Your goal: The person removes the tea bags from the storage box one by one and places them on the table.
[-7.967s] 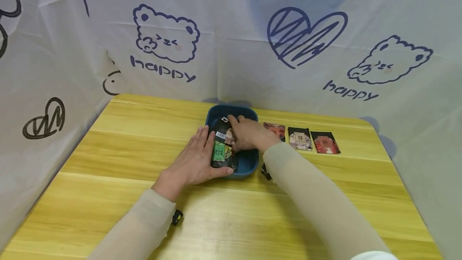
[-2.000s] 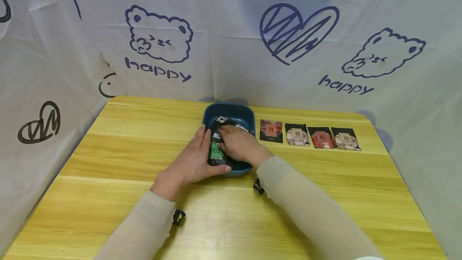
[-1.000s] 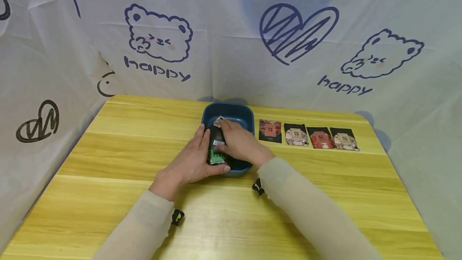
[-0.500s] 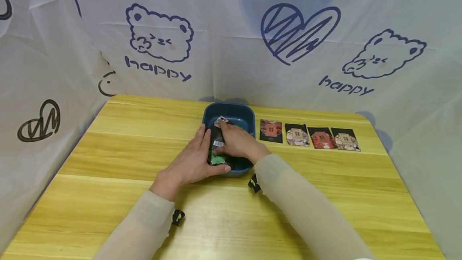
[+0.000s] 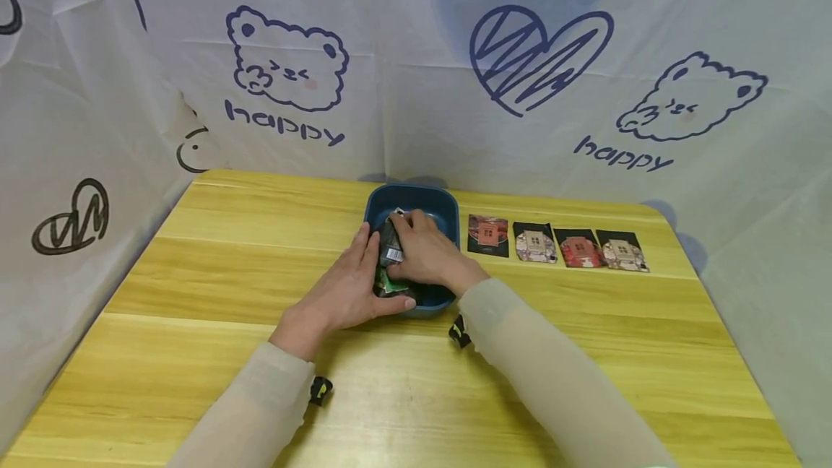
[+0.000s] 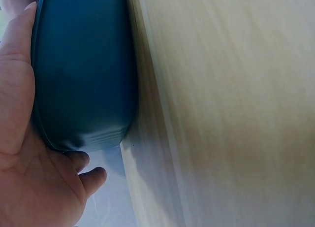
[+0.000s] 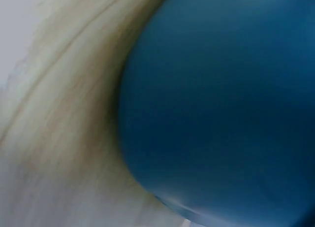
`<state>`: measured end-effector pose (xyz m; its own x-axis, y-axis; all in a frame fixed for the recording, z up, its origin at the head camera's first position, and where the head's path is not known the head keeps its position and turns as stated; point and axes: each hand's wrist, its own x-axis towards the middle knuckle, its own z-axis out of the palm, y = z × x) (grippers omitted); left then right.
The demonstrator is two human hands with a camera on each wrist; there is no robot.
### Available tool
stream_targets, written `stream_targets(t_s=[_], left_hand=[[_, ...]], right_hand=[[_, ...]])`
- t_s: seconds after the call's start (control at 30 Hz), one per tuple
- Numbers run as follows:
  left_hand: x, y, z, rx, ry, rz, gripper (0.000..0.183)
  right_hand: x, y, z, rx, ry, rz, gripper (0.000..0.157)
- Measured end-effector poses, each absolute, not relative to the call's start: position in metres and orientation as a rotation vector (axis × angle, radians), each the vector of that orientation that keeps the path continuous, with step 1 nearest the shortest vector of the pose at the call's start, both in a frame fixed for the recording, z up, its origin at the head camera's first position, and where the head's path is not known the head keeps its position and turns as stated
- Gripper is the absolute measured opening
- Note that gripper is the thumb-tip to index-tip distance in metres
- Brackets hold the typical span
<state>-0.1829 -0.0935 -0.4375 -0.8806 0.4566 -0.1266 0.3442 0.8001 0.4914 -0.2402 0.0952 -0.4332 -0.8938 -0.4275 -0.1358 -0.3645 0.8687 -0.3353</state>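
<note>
Near the back edge of the desk (image 5: 227,251), a box (image 5: 416,197) with packets (image 5: 392,245) inside, and a cloth (image 5: 409,136) behind. To the right of the box, four more packets (image 5: 536,243) in a row. Left fingers (image 5: 369,257) along the box's left side, right fingers (image 5: 421,222) inside it.

Dark packet (image 5: 388,243) partly hidden by right fingers (image 5: 409,234), blue tub (image 7: 216,109) cut off in both wrist views
</note>
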Motion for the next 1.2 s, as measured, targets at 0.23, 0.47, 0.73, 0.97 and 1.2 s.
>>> stream_targets(t_s=[0.23,0.47,0.73,0.97,1.2], left_hand=[[-0.183,-0.093,-0.437,0.631,2.755,0.676,0.131],[-0.183,-0.093,-0.437,0.616,2.753,0.669,0.132],[-0.183,-0.093,-0.437,0.609,2.757,0.679,0.134],[-0.182,-0.093,-0.437,0.608,2.765,0.677,0.135],[-0.182,-0.092,-0.437,0.603,2.759,0.681,0.135]], right_hand=[[-0.237,0.104,-0.422,-0.627,2.864,-0.377,0.098],[-0.228,0.122,-0.405,-0.628,2.913,-0.489,0.097],[-0.213,0.161,-0.384,-0.567,2.96,-0.645,0.099],[-0.2,0.206,-0.384,-0.507,3.009,-0.659,0.098],[-0.188,0.236,-0.397,-0.466,3.017,-0.612,0.097]])
